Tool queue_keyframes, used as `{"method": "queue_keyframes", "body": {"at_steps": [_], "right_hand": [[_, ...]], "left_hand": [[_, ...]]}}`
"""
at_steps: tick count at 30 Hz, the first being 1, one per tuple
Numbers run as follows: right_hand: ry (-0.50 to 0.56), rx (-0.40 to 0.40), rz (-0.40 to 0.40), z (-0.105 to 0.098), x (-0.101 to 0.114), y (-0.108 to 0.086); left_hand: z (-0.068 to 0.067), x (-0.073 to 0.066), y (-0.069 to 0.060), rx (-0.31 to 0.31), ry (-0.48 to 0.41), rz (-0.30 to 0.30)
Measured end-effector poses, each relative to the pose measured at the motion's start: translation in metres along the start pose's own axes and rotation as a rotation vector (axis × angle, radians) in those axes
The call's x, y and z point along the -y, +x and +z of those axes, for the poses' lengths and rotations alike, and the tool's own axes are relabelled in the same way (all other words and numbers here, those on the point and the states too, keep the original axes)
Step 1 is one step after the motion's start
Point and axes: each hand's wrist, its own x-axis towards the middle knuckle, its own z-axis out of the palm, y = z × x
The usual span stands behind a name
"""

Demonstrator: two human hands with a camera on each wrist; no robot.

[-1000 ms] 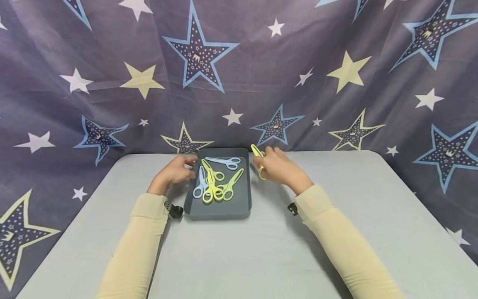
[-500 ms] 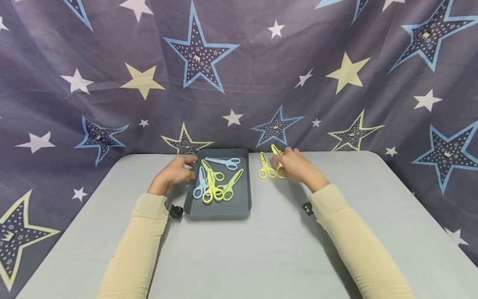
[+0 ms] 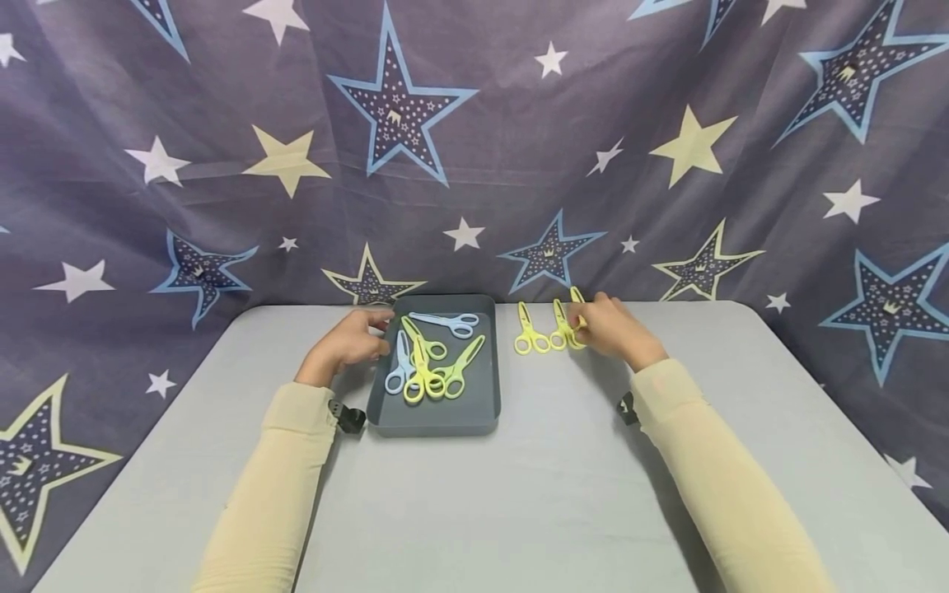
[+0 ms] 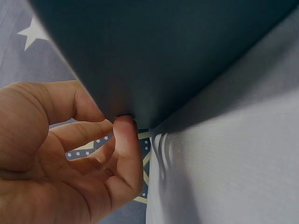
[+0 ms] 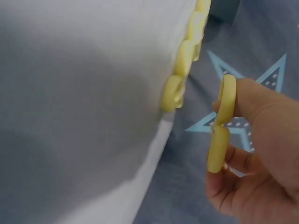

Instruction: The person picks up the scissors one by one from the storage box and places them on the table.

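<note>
A grey tray [image 3: 445, 417] holds several scissors, among them blue scissors [image 3: 446, 321], yellow scissors [image 3: 418, 366] and green scissors [image 3: 463, 366]. At the tray's left wall, my left hand [image 3: 352, 338] pinches the rim; the left wrist view shows one digit behind the edge and another against the outside. My right hand [image 3: 611, 329] grips yellow scissors [image 5: 226, 100] by the handles, blades away from me. In the right wrist view they hang apart from the table. Two more yellow scissors, a left pair [image 3: 531, 331] and a right pair [image 3: 562, 325], lie side by side on the table.
The pale table [image 3: 519, 511] runs back to a dark curtain [image 3: 474, 148] printed with stars. Its back edge lies just behind the tray and the yellow scissors. Bare tabletop extends in front of the tray and to the right.
My right hand has moved right, away from the tray, with yellow scissors in its grip. Two yellow scissors on the table have come into sight beside it. My left hand stays on the tray.
</note>
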Motion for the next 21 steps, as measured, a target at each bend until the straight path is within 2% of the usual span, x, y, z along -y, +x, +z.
{"method": "queue_keyframes", "body": {"at_steps": [11,21], "right_hand": [[0.018,0.070,0.166,0.008,-0.021,0.000],[0.020,0.132,0.205,0.012,-0.028,0.006]], "left_hand": [[0.001,-0.002,0.000,-0.008,0.002,-0.007],[0.001,-0.001,-0.001,-0.002,-0.015,-0.005]]}}
